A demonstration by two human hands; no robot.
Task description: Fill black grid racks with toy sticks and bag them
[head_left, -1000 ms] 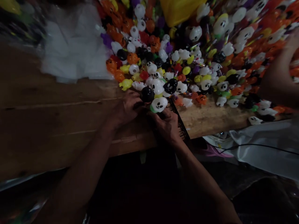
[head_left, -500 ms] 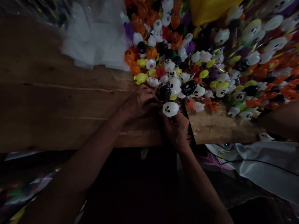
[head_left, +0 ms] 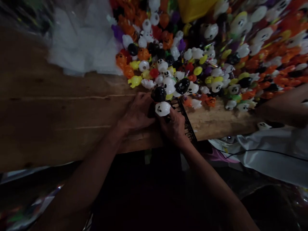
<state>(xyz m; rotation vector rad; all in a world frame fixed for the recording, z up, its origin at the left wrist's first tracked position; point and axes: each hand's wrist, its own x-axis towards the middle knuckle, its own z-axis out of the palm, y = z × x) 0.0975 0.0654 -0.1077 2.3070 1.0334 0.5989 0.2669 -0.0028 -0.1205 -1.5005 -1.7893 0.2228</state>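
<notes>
One wht toy [head_left: 163, 109] w/ blk markings clamped in R hand [head_left: 175, 124], L hand [head_left: 141, 110] grip unclear.

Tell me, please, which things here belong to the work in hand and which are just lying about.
In use, it seems:
white-faced toy, in the right hand
black round toy, beside the left hand
black openwork frame

Apparently lying about:
black cable
pink material

Toy pile [head_left: 197, 53] on table [head_left: 60, 112], right of bags [head_left: 84, 51]; rack [head_left: 189, 125] before pile.
</notes>
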